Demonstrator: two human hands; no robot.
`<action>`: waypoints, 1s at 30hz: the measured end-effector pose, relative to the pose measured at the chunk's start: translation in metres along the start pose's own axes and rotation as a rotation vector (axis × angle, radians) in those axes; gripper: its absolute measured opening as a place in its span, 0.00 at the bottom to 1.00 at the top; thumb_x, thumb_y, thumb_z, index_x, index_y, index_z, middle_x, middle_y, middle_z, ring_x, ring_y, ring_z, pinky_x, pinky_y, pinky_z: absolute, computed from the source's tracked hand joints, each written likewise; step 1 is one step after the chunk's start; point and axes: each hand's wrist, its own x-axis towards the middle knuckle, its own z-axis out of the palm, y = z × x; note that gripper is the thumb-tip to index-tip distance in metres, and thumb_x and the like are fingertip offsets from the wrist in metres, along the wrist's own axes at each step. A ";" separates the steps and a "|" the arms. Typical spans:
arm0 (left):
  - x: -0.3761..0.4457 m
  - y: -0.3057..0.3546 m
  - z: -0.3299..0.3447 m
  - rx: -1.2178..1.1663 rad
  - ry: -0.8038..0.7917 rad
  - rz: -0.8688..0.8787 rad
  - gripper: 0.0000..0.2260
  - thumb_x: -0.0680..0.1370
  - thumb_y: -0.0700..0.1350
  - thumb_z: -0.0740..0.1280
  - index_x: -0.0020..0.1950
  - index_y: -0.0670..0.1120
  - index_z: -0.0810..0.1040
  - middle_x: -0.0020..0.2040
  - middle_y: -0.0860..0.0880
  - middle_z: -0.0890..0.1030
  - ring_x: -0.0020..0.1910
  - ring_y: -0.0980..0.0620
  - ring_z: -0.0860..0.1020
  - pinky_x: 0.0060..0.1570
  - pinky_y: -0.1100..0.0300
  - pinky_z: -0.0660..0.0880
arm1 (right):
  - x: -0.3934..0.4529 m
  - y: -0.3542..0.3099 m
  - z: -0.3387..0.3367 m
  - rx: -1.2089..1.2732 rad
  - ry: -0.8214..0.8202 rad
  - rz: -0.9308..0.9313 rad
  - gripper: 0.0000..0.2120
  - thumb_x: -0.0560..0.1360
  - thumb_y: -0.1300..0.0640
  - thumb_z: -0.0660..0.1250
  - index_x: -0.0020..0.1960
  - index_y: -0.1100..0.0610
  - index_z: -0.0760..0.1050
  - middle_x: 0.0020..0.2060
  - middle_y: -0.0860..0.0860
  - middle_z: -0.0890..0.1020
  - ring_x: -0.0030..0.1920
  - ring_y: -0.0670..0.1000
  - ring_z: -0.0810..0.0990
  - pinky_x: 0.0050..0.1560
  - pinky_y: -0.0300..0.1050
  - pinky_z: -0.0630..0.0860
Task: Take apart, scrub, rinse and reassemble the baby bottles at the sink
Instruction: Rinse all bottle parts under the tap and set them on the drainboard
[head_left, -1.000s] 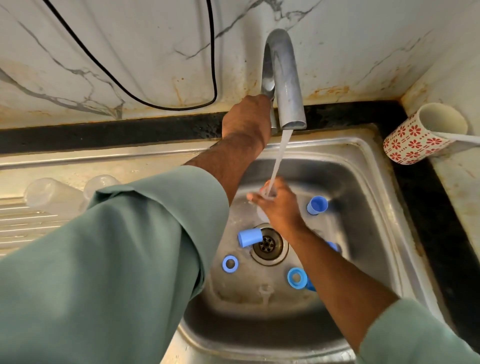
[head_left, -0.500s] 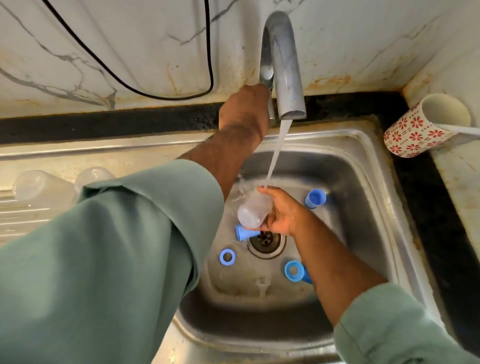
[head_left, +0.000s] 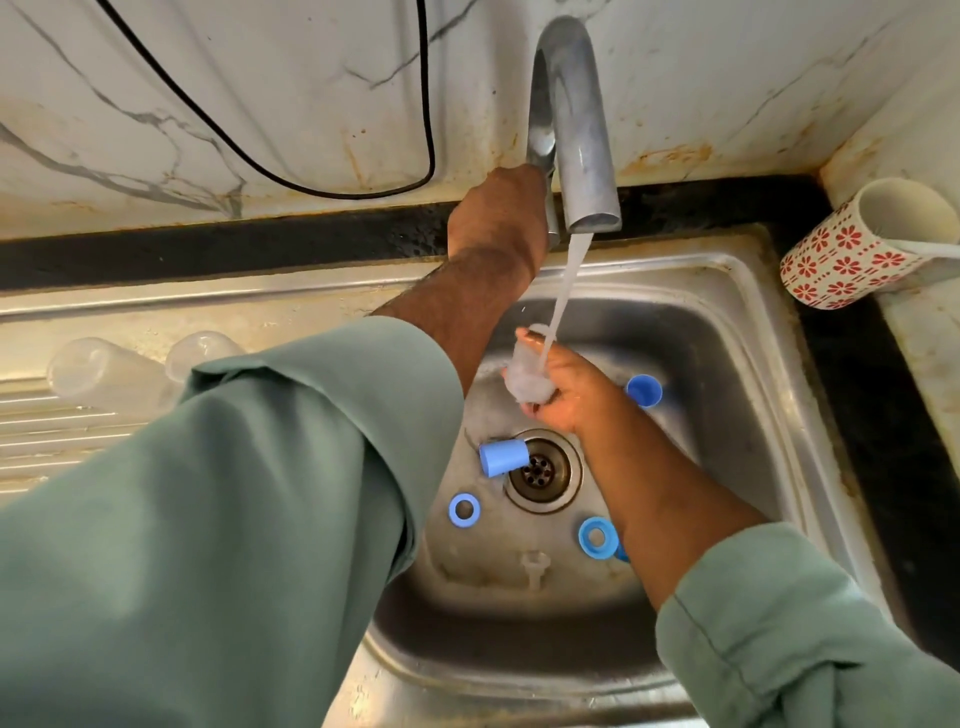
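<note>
Bottle (head_left: 527, 371) tipped upright under stream, right hand (head_left: 569, 395) gripping; no labels legible

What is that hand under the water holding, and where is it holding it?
The right hand grips a clear bottle around its lower body, mouth up under the stream. The left hand is at the tap.

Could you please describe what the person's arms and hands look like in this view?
Both arms wear loose sage-green sleeves, the left sleeve and right sleeve pushed up, leaving forearms bare. The left hand and right hand are bare; no gloves or jewellery show.
</note>
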 end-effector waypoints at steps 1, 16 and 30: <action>0.000 0.000 -0.001 -0.004 -0.002 -0.005 0.14 0.81 0.42 0.64 0.67 0.42 0.72 0.62 0.43 0.78 0.60 0.45 0.77 0.61 0.51 0.75 | -0.001 0.000 0.002 -0.172 0.071 -0.039 0.18 0.68 0.44 0.76 0.50 0.55 0.78 0.47 0.57 0.81 0.40 0.53 0.79 0.35 0.44 0.74; 0.001 -0.001 0.003 -0.057 0.000 -0.015 0.16 0.82 0.43 0.63 0.69 0.42 0.69 0.64 0.42 0.76 0.63 0.43 0.76 0.64 0.49 0.73 | -0.009 0.014 -0.012 -1.570 0.271 -0.818 0.33 0.68 0.44 0.77 0.68 0.51 0.68 0.60 0.53 0.77 0.61 0.56 0.73 0.57 0.49 0.72; -0.001 -0.001 0.002 -0.012 0.007 0.002 0.14 0.82 0.42 0.65 0.67 0.42 0.72 0.62 0.43 0.78 0.60 0.44 0.78 0.62 0.49 0.75 | -0.032 0.038 -0.037 -0.216 0.017 -0.646 0.11 0.70 0.49 0.75 0.52 0.45 0.80 0.50 0.49 0.83 0.53 0.51 0.82 0.48 0.43 0.79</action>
